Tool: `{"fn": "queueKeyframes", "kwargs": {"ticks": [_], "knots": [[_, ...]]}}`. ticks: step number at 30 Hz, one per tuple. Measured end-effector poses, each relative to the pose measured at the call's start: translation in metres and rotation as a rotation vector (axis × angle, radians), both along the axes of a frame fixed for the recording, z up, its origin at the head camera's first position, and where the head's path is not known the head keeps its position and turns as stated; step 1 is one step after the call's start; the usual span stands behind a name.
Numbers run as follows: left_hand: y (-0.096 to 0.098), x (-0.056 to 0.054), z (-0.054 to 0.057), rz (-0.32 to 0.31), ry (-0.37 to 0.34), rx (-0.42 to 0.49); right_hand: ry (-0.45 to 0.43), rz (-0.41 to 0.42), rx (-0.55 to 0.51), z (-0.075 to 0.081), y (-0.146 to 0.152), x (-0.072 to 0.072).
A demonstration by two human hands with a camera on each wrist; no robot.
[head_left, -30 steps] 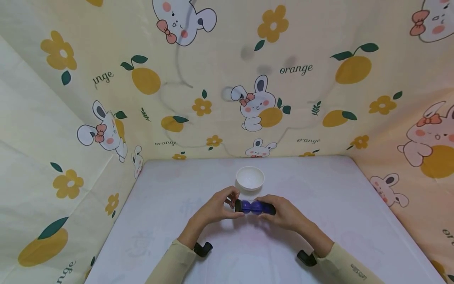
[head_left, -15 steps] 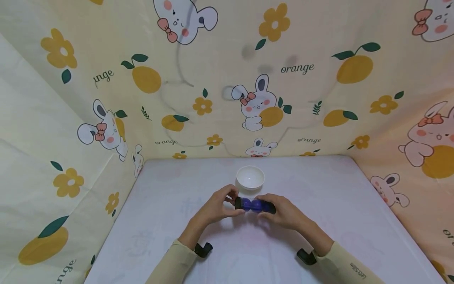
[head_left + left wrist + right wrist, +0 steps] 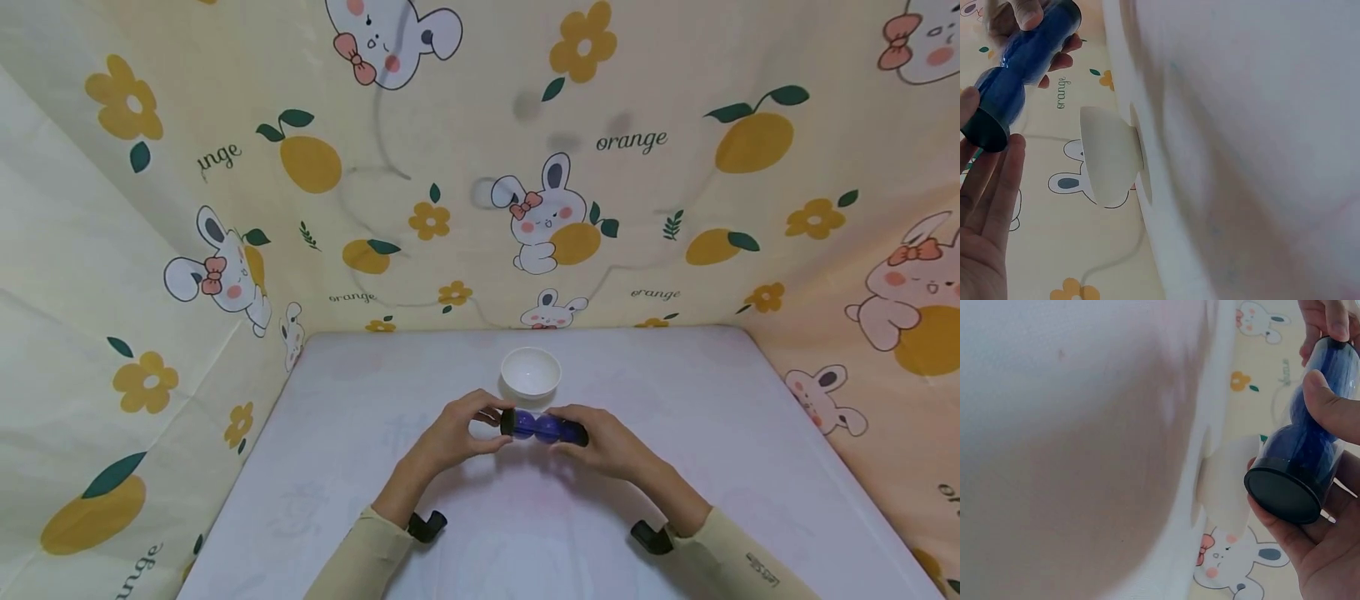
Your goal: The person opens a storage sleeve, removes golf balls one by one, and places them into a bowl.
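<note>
A clear tube of rounded blue balls (image 3: 536, 427) with black end caps is held level above the white table, in front of the bowl. My left hand (image 3: 452, 435) has its thumb and fingertips around the left cap, one on each side, as the left wrist view also shows. My right hand (image 3: 609, 442) grips the other end with the thumb (image 3: 1329, 406) along the tube's side and the fingers under it. The right black cap (image 3: 1284, 495) faces the right wrist camera. Part of the tube's right end is hidden behind the right hand in the head view.
A white bowl (image 3: 531, 373) stands just beyond the hands on the white-covered table (image 3: 360, 375). Patterned curtains (image 3: 465, 125) with rabbits and oranges enclose the back and both sides. Black camera mounts (image 3: 427, 527) sit at both wrists.
Both hands and the tube have shifted slightly right and a little up in the view. My left fingertips have come closer around the left cap. The bowl stays in place.
</note>
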State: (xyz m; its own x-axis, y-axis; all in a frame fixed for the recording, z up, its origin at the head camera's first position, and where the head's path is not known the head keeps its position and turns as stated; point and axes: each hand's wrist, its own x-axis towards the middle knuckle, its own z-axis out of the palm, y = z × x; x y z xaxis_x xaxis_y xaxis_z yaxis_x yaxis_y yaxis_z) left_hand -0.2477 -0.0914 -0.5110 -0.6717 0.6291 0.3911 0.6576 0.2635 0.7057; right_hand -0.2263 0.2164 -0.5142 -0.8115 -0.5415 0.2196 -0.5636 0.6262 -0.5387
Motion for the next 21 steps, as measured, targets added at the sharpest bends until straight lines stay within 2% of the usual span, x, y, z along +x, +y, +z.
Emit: {"fn": "queueKeyframes", "kwargs": {"ticks": [9,15,21], "knots": [[-0.0021,-0.0027,0.0019,-0.051,0.013,0.051,-0.015,0.042,0.014,0.0025,0.0012,0.0014],[-0.0034,-0.0045,0.0030,-0.073,-0.039,0.043,-0.038,0.039,0.026,0.0024,0.0011,0.0023],[-0.0041,-0.0032,0.0059,-0.041,-0.100,0.019,-0.075,0.037,0.029,0.0010,-0.0014,0.0020]]}}
